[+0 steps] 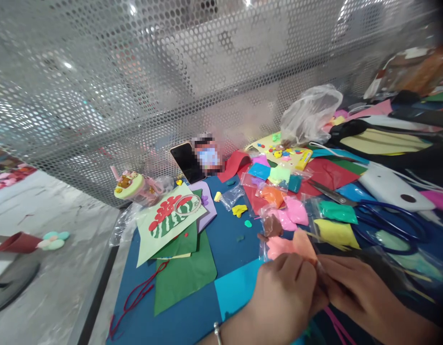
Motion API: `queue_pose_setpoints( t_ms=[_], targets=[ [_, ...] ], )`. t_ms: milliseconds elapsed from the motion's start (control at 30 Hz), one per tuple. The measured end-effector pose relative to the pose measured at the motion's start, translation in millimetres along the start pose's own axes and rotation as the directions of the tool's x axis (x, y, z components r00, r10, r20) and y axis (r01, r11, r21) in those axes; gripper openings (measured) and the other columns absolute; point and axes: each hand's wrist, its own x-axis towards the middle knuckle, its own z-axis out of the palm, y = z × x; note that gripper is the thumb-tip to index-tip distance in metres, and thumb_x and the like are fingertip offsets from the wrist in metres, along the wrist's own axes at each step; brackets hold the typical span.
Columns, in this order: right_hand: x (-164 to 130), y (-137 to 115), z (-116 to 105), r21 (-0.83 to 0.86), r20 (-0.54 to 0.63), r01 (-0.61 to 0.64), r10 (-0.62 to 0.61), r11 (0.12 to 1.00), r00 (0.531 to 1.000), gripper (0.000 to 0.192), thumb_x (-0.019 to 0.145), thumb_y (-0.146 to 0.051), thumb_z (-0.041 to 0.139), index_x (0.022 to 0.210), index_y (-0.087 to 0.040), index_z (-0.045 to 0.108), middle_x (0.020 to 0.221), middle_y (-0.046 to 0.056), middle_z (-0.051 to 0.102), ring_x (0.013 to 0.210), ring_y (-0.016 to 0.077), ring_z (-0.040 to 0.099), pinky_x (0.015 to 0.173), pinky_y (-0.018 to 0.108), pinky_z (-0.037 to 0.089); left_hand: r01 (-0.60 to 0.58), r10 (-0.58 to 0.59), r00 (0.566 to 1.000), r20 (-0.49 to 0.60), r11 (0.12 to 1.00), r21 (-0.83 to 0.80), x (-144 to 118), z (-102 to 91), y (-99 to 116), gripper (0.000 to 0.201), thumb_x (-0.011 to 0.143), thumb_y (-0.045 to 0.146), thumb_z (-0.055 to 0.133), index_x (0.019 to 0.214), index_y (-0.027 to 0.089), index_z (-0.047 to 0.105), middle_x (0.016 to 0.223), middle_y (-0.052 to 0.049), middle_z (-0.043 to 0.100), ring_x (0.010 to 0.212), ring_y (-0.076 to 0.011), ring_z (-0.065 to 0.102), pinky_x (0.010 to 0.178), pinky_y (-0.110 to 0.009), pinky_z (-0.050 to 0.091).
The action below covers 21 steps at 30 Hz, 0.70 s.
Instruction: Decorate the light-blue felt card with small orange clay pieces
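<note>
My left hand (286, 287) and my right hand (354, 282) come together at the lower right, fingers closed. Between them is a clear packet of peach-orange clay (304, 244), its upper part showing beyond my knuckles; the fingertips are largely hidden. Just past my left hand lies salmon-pink clay (277, 247) in clear plastic. Packets of brown clay (272, 225), pink clay (296, 210) and orange clay (271, 195) are close by. To the right of my hands sit a yellow packet (336, 233) and a green packet (338, 212).
Blue-handled scissors (382, 215) and a white device (395, 187) lie at right. Left on the blue table are a card with red and green shapes (171, 215), green felt (185, 278), red cord (138, 292) and a lidded cup (130, 187). A phone (188, 163) leans against the perforated metal panel (153, 86).
</note>
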Motion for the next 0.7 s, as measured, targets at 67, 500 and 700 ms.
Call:
queue_pose_setpoints(
  t_ms=[67,500,700],
  targets=[
    [-1.7,-1.7,1.4,-0.005,-0.04,-0.014,0.014,1.0,0.999,0.031,0.088,-0.016,0.037,0.062,-0.025,0.051,0.053,-0.002,0.058,0.047,0.0149,0.058,0.045,0.022,0.047,-0.015,0.013,0.999,0.033,0.998,0.066,1.8,-3.8,-0.5,0.012,0.077,0.018,0.062,0.076,0.018,0.051,0.068,0.001,0.061,0.054,-0.0126,0.054,0.042,-0.026,0.035],
    [4.6,7.5,-7.8,-0.07,0.05,0.07,-0.066,0.995,0.997,0.027,0.091,-0.021,0.042,0.067,-0.024,0.055,0.064,0.0,0.067,0.057,0.0161,0.066,0.047,0.022,0.051,0.063,-0.056,0.991,0.12,0.996,-0.055,2.1,-1.6,0.6,0.008,0.076,0.017,0.056,0.074,0.02,0.049,0.07,0.003,0.062,0.054,-0.0116,0.055,0.043,-0.027,0.035],
    [9.7,6.0,-5.4,-0.165,-0.007,0.156,-0.16,0.974,0.987,0.047,0.101,-0.029,0.023,0.07,-0.023,0.058,0.064,0.002,0.069,0.056,0.015,0.068,0.047,0.02,0.052,0.059,-0.054,0.998,0.046,0.991,-0.118,3.7,-2.1,-1.6,0.011,0.074,0.015,0.058,0.068,0.018,0.05,0.066,0.002,0.062,0.055,-0.0102,0.054,0.045,-0.024,0.035]
  ],
)
